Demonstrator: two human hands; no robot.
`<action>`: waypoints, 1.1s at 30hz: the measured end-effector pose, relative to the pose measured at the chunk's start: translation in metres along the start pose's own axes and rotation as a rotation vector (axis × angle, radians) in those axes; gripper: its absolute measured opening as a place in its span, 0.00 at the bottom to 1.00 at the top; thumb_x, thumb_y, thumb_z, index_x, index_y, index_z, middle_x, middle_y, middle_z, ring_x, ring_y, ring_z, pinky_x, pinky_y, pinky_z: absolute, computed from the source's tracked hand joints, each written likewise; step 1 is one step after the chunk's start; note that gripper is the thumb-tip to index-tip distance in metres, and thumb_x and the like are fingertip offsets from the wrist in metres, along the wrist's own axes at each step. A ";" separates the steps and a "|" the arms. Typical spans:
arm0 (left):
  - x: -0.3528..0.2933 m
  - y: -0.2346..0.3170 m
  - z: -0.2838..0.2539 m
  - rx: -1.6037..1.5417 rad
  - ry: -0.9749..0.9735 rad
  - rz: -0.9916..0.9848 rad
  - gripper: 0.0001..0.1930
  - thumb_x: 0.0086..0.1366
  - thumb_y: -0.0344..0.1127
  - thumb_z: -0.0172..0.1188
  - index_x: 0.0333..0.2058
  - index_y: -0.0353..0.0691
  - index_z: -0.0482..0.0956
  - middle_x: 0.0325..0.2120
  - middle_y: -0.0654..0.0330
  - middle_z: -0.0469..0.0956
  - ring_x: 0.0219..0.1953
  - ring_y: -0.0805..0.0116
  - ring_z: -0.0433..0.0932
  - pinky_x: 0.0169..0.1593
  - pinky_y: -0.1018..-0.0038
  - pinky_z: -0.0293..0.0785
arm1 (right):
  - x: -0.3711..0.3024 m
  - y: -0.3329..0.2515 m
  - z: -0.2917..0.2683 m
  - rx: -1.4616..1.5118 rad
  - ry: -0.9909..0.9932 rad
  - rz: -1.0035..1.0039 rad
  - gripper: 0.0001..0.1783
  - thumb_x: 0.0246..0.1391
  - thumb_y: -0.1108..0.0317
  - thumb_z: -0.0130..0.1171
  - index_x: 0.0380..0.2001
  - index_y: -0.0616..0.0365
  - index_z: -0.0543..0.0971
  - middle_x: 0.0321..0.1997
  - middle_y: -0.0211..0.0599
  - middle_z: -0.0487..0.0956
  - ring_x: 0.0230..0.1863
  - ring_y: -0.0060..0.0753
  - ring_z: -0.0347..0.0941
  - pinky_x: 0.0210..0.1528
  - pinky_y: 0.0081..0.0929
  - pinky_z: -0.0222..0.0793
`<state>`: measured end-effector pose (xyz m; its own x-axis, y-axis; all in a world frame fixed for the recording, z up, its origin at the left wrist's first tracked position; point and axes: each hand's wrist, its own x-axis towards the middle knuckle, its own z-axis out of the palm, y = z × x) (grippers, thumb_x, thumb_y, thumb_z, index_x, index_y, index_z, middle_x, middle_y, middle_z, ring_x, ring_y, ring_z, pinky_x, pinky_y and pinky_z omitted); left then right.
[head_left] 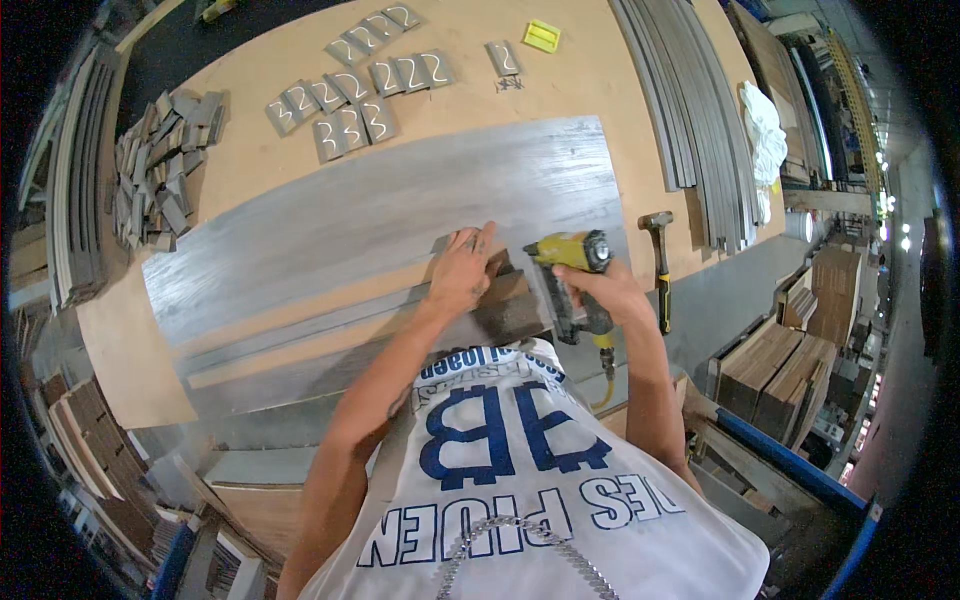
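Observation:
My right hand (600, 287) is wrapped round the handle of a yellow and black nail gun (572, 250), its nose toward my left hand. An air hose (606, 360) runs down from the gun. My left hand (465, 268) rests at the lower edge of a wide grey wood-grain panel (400, 195), fingers bent and close together. Whatever they pinch, if anything, is hidden. Below the panel, grey strips (290, 335) run lengthwise with tan gaps between them, and their right ends lie in shadow under my arms.
Several marked grey blocks (376, 120) and a yellow plastic piece (541, 36) lie beyond the panel. Offcuts (165, 165) are heaped at left. Long grey strips (690, 110) are stacked at right, near a hammer (659, 260) and white cloth (763, 135).

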<state>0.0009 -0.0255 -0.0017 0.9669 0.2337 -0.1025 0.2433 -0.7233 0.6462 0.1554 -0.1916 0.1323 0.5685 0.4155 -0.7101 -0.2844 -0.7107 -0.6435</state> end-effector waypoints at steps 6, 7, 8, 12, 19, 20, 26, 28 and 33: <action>-0.001 -0.001 0.005 -0.016 0.087 0.036 0.43 0.49 0.26 0.61 0.66 0.29 0.55 0.48 0.43 0.74 0.58 0.46 0.67 0.65 0.59 0.60 | 0.005 -0.019 0.028 -0.080 -0.121 -0.044 0.13 0.54 0.63 0.68 0.35 0.61 0.80 0.20 0.30 0.76 0.18 0.25 0.74 0.22 0.26 0.69; -0.001 -0.001 0.004 0.055 0.055 0.056 0.38 0.55 0.30 0.60 0.64 0.27 0.57 0.49 0.46 0.73 0.57 0.49 0.67 0.64 0.60 0.60 | 0.007 -0.021 0.031 -0.129 -0.108 -0.042 0.13 0.54 0.63 0.67 0.34 0.62 0.80 0.20 0.30 0.76 0.17 0.25 0.74 0.22 0.26 0.69; -0.001 -0.001 0.004 0.126 0.022 0.077 0.34 0.61 0.34 0.59 0.63 0.25 0.59 0.50 0.48 0.73 0.56 0.52 0.66 0.63 0.62 0.60 | 0.008 -0.022 0.032 -0.178 -0.095 -0.039 0.13 0.53 0.63 0.67 0.33 0.62 0.80 0.19 0.30 0.75 0.17 0.25 0.74 0.22 0.27 0.70; 0.000 -0.009 0.016 0.212 -0.054 0.070 0.32 0.60 0.34 0.59 0.60 0.24 0.64 0.52 0.48 0.72 0.56 0.53 0.66 0.63 0.61 0.61 | 0.014 -0.020 0.033 -0.145 -0.085 -0.047 0.13 0.52 0.62 0.68 0.31 0.62 0.80 0.20 0.31 0.76 0.17 0.26 0.74 0.21 0.28 0.70; -0.001 -0.011 0.020 0.138 0.204 0.177 0.21 0.50 0.38 0.61 0.42 0.32 0.81 0.47 0.47 0.77 0.52 0.53 0.71 0.65 0.61 0.58 | 0.018 -0.022 0.032 -0.179 -0.089 -0.046 0.13 0.51 0.62 0.68 0.28 0.62 0.80 0.18 0.31 0.76 0.15 0.26 0.74 0.19 0.27 0.69; -0.001 -0.011 0.018 0.150 0.164 0.175 0.22 0.50 0.38 0.62 0.44 0.32 0.81 0.53 0.47 0.74 0.54 0.52 0.69 0.65 0.61 0.59 | 0.018 -0.022 0.032 -0.170 -0.098 -0.048 0.13 0.51 0.62 0.68 0.28 0.62 0.80 0.18 0.31 0.76 0.15 0.26 0.74 0.19 0.27 0.69; -0.002 -0.013 0.019 0.170 0.061 0.145 0.27 0.48 0.35 0.63 0.49 0.30 0.77 0.58 0.47 0.69 0.57 0.50 0.66 0.65 0.60 0.60 | 0.018 -0.024 0.033 -0.146 -0.128 -0.086 0.13 0.51 0.62 0.68 0.28 0.62 0.80 0.18 0.31 0.76 0.15 0.26 0.75 0.19 0.28 0.69; -0.003 -0.008 0.012 0.126 0.098 0.145 0.31 0.51 0.32 0.63 0.55 0.27 0.70 0.53 0.47 0.71 0.55 0.51 0.67 0.63 0.60 0.62 | 0.019 -0.023 0.033 -0.159 -0.113 -0.065 0.13 0.51 0.62 0.68 0.28 0.62 0.80 0.18 0.32 0.76 0.16 0.26 0.75 0.20 0.28 0.70; -0.003 -0.007 0.014 -0.008 0.152 0.098 0.37 0.56 0.31 0.63 0.62 0.27 0.59 0.46 0.47 0.72 0.53 0.50 0.68 0.60 0.60 0.64 | 0.018 -0.025 0.035 -0.244 -0.084 -0.053 0.14 0.51 0.62 0.68 0.28 0.64 0.81 0.17 0.33 0.77 0.16 0.27 0.76 0.22 0.29 0.72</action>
<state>-0.0023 -0.0301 -0.0167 0.9631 0.2579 0.0764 0.1470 -0.7424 0.6537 0.1457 -0.1460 0.1256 0.5090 0.4940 -0.7049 -0.0554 -0.7984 -0.5995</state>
